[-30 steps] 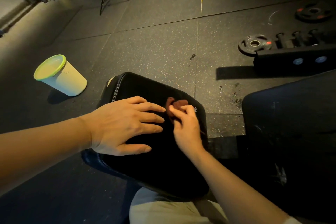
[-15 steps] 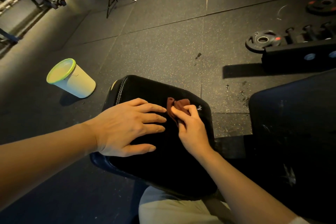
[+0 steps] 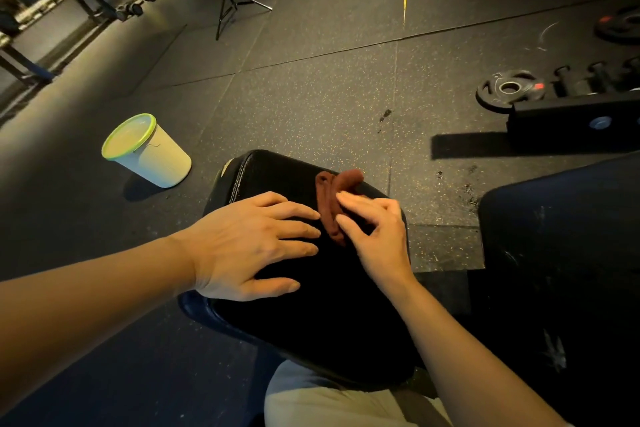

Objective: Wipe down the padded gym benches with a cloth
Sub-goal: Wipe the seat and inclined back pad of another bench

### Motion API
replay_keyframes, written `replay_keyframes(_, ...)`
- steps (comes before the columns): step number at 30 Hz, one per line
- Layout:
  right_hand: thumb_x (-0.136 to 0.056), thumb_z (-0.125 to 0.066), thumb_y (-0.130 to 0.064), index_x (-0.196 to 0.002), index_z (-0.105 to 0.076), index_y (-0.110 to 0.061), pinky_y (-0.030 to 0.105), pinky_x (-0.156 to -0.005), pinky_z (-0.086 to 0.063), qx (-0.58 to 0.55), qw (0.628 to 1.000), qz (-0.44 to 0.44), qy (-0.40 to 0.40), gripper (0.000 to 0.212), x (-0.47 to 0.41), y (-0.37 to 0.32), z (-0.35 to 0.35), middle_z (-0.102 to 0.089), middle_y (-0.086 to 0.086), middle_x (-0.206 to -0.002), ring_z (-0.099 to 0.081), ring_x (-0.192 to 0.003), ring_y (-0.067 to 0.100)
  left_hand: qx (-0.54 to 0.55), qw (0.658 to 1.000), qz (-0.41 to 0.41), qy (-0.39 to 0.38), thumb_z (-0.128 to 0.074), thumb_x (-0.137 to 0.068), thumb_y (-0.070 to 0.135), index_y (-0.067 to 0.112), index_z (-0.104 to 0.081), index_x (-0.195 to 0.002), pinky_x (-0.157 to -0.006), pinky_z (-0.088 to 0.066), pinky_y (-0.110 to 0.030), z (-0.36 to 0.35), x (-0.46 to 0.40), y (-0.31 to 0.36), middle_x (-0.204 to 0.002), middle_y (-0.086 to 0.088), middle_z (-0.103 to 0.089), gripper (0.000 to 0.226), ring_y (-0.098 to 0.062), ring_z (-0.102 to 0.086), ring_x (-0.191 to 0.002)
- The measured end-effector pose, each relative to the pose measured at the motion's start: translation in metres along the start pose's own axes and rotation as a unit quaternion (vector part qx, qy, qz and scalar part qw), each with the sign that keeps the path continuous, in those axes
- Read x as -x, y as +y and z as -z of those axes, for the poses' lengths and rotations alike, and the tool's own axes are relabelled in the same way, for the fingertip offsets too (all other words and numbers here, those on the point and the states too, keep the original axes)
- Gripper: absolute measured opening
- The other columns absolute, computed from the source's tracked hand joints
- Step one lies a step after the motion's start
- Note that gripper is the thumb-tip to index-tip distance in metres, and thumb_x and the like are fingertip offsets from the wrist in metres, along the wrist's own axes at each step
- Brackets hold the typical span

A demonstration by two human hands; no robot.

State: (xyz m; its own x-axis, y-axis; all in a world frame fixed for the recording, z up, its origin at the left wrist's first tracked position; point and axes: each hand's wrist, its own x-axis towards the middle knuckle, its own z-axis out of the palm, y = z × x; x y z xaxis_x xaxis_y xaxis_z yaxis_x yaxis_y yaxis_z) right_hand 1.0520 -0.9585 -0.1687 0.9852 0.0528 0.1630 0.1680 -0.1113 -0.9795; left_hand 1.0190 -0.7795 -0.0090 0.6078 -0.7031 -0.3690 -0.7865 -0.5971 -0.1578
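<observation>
A black padded bench seat (image 3: 270,177) fills the middle of the view, with white stitching along its far left edge. A bunched dark red cloth (image 3: 332,198) lies on its far right part. My right hand (image 3: 374,236) pinches the cloth with curled fingertips and thumb. My left hand (image 3: 249,246) rests flat on the pad just left of the cloth, fingers straight and spread. A second black pad (image 3: 561,270) stands to the right, scuffed with pale marks.
A pale bucket with a green rim (image 3: 145,149) stands on the floor to the left. Weight plates (image 3: 509,90) and a black frame bar (image 3: 571,121) lie at the right. A tripod (image 3: 228,0) stands further back. My light trouser leg (image 3: 332,402) shows below.
My right hand has pushed the cloth a little further along the pad and its fingers have loosened and spread. The view has shifted slightly; my left hand stays pressed on the pad.
</observation>
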Motion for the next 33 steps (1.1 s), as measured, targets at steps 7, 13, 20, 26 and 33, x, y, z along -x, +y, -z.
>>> replay_keyframes(7,-0.086,-0.066,-0.019,-0.116,-0.066,-0.042,0.010,-0.098,-0.029,0.012,0.993,0.076,-0.088,0.037,0.002,-0.011,-0.020,-0.046,-0.016,-0.133,-0.041,-0.120,0.006,-0.003,1.000,-0.002,-0.004,-0.029,-0.098,0.061,0.035,-0.057,-0.131,-0.118,-0.012,-0.043,0.000,0.001,-0.002,-0.135,0.012,-0.056,0.051,-0.009,-0.046,-0.129)
replay_keyframes(13,-0.092,-0.058,-0.019,-0.122,-0.058,-0.043,0.017,-0.101,-0.027,0.073,0.997,-0.036,-0.015,0.038,-0.008,0.035,-0.003,-0.051,-0.001,-0.129,-0.044,-0.122,0.020,-0.003,1.000,-0.005,-0.008,-0.029,-0.097,0.063,0.035,-0.059,-0.130,-0.117,-0.012,-0.043,-0.001,-0.002,-0.002,-0.140,0.012,-0.053,0.052,-0.007,-0.045,-0.130)
replay_keyframes(20,-0.089,-0.060,-0.007,-0.125,-0.061,-0.038,0.010,-0.103,-0.023,0.049,0.995,0.069,-0.049,0.047,0.014,-0.002,-0.029,-0.045,-0.006,-0.138,-0.037,-0.118,0.007,-0.012,1.000,-0.009,-0.014,-0.029,-0.096,0.063,0.035,-0.060,-0.128,-0.117,-0.010,-0.040,-0.002,-0.001,-0.003,-0.136,0.011,-0.056,0.052,-0.009,-0.046,-0.129)
replay_keyframes(26,-0.084,-0.057,0.009,-0.133,-0.055,-0.034,0.029,-0.104,-0.035,0.068,0.993,-0.082,0.055,0.065,-0.005,0.046,-0.005,-0.047,0.002,-0.121,-0.046,-0.117,0.022,-0.023,0.999,-0.018,-0.018,-0.029,-0.096,0.064,0.036,-0.058,-0.130,-0.116,-0.009,-0.043,-0.003,-0.002,-0.002,-0.137,0.012,-0.055,0.052,-0.010,-0.045,-0.130)
replay_keyframes(33,-0.086,-0.065,-0.024,-0.135,-0.056,-0.014,0.013,-0.110,-0.022,0.044,0.998,0.045,-0.008,0.051,0.012,0.010,-0.015,-0.051,0.001,-0.141,-0.041,-0.129,0.013,-0.046,0.998,-0.038,-0.030,-0.027,-0.096,0.063,0.037,-0.027,-0.151,-0.117,0.003,-0.048,-0.007,-0.005,-0.004,-0.160,0.005,-0.022,0.060,-0.017,-0.008,-0.150)
